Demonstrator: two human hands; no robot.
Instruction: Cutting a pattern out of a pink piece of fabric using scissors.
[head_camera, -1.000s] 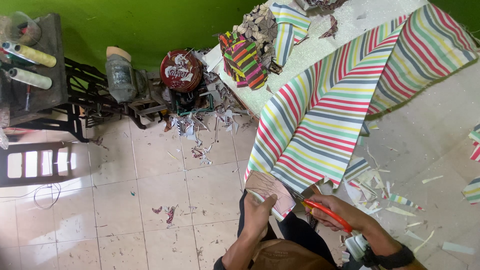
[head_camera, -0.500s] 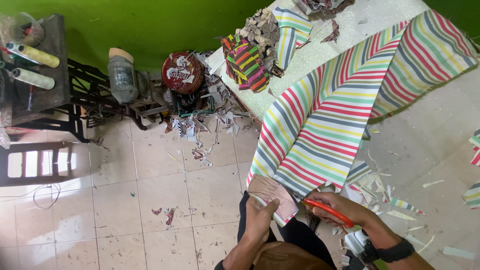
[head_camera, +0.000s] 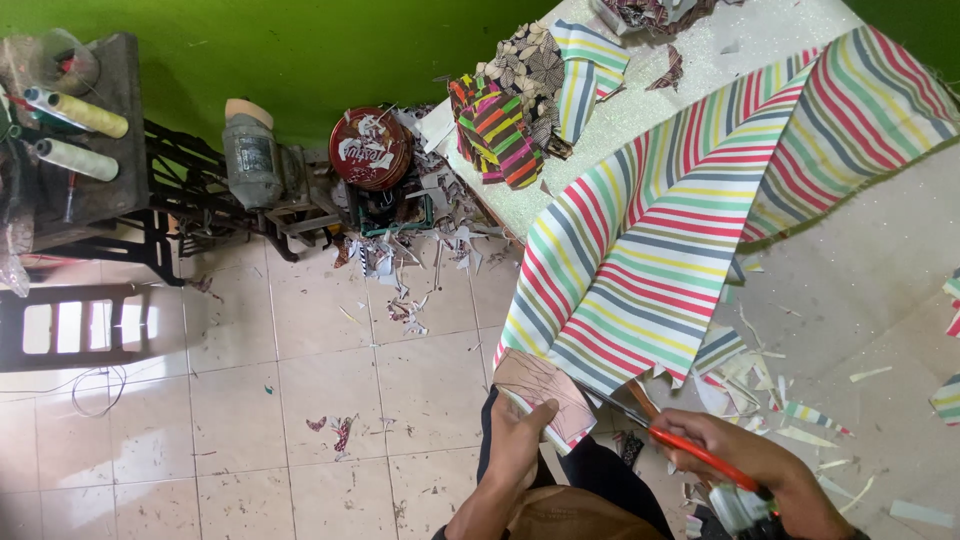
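The striped fabric (head_camera: 660, 250) hangs off the near edge of the tabletop (head_camera: 870, 290), its multicoloured bands running from about 1 o'clock down to a corner near 6 o'clock. At that lower corner lies a tan pattern piece (head_camera: 540, 385), held flat against the cloth. The left hand (head_camera: 520, 440) pinches this corner, fingers (head_camera: 545, 412) closed narrow on the fabric edge and the pattern piece together. Just to the right, the right hand (head_camera: 745, 465) grips orange-handled scissors (head_camera: 660, 435), fingers wrapped through the handles; the blades point toward 10 o'clock and meet the cloth's lower edge beside the pattern piece. How far the blades stand apart cannot be told.

Fabric offcuts (head_camera: 760, 385) lie strewn over the tabletop at 4 o'clock of the cloth. At 12 o'clock on the tabletop sits a pile of folded patterned fabrics (head_camera: 510, 110). Below it, on the tiled floor (head_camera: 300, 400), more scraps (head_camera: 410, 260) are scattered around a round red tin (head_camera: 370, 150) and a grey motor (head_camera: 250, 150), both against the green wall (head_camera: 300, 40). At 10 o'clock a dark stand (head_camera: 100, 130) carries yellow thread cones (head_camera: 80, 115).
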